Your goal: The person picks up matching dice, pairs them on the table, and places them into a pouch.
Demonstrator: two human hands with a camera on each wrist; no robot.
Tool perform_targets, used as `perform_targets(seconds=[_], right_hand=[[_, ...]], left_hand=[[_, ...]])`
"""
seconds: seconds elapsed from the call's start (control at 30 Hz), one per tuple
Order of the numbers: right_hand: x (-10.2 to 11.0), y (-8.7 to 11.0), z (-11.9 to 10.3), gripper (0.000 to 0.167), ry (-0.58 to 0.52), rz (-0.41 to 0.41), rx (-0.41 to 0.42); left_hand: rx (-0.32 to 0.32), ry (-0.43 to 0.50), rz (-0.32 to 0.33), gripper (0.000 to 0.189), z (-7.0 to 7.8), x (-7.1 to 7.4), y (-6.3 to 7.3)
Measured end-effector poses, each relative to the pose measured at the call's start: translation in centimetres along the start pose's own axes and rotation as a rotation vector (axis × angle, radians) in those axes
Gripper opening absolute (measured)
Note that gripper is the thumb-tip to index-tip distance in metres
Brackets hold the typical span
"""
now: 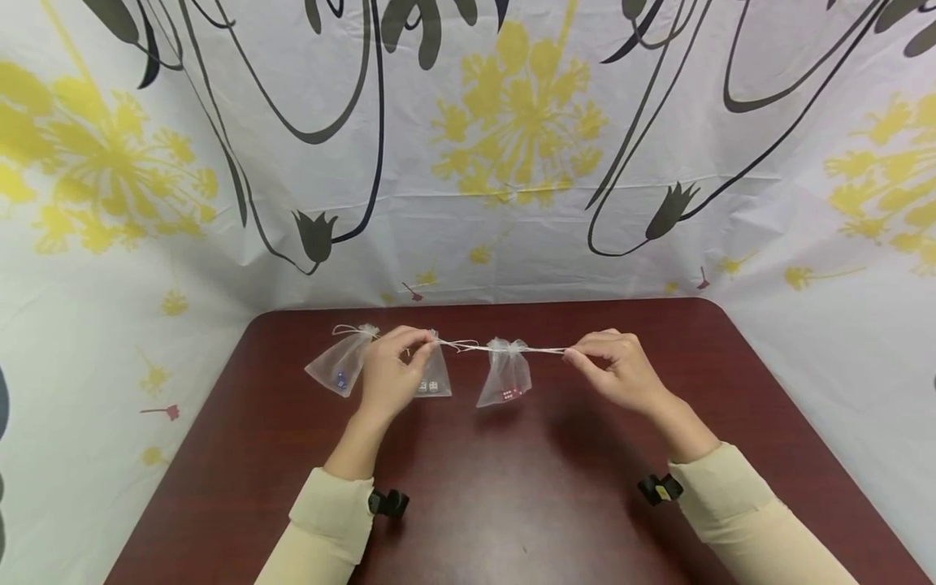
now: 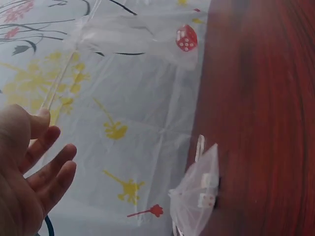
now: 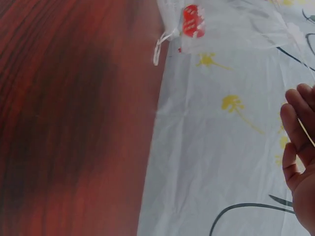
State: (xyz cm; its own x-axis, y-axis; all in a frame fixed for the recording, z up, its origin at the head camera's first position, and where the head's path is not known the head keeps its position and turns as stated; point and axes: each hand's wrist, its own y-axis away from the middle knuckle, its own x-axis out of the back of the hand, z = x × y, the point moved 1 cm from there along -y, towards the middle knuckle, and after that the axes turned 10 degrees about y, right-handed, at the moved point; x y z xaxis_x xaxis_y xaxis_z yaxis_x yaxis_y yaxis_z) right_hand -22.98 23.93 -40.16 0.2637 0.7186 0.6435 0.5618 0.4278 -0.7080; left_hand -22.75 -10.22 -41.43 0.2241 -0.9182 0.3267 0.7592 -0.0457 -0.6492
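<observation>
A sheer white drawstring pouch (image 1: pixel 504 374) with red dice (image 1: pixel 511 394) in its bottom hangs between my hands, its neck gathered tight. Its white cords (image 1: pixel 543 350) stretch out taut to both sides. My left hand (image 1: pixel 395 370) pinches the cord ends on the left between thumb and fingertips. On the right, my right hand (image 1: pixel 620 370) pinches the opposite cord ends the same way. The left wrist view shows the red dice (image 2: pixel 186 38) through the mesh, off the tabletop. Behind my left hand, a second pouch (image 1: pixel 436 375) with white dice is partly hidden.
A third sheer pouch (image 1: pixel 341 363) with blue dice lies at the back left of the dark red wooden table (image 1: pixel 512 487). Beyond the table's rear edge hangs a white patterned cloth (image 1: pixel 468 236). A small black camera is strapped at each wrist.
</observation>
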Motion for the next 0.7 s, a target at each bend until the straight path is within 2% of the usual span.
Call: perform_targets(seconds=[0.2,0.3,0.4,0.57,0.63,0.7], right_hand=[[-1.7,0.0,1.7,0.014,0.058,-0.125,-0.076],[-2.6,-0.4,2.6,0.011,0.088,-0.157,-0.116],[-3.4,-0.9,3.2,0.01,0.128,-0.177,-0.136],[-4.3,-1.1,3.8,0.012,0.185,-0.206,-0.201],[-4.4,-1.0,3.9,0.018,0.204,-0.229,-0.263],[-4.5,-1.0,3.9,0.032,0.217,-0.26,-0.33]], left_hand=[[0.131,-0.235,-0.182,0.006,-1.8,-0.9,-0.9],[0.176,-0.32,-0.248,0.007,-3.1,-1.3,-1.6],[0.206,-0.367,-0.269,0.007,-4.1,-1.5,-2.0],[0.197,-0.401,-0.294,0.008,-5.2,-1.9,-2.6],[0.195,-0.403,-0.304,0.013,-5.3,-1.9,-2.7],[0.203,-0.399,-0.307,0.024,-5.3,-1.9,-2.8]])
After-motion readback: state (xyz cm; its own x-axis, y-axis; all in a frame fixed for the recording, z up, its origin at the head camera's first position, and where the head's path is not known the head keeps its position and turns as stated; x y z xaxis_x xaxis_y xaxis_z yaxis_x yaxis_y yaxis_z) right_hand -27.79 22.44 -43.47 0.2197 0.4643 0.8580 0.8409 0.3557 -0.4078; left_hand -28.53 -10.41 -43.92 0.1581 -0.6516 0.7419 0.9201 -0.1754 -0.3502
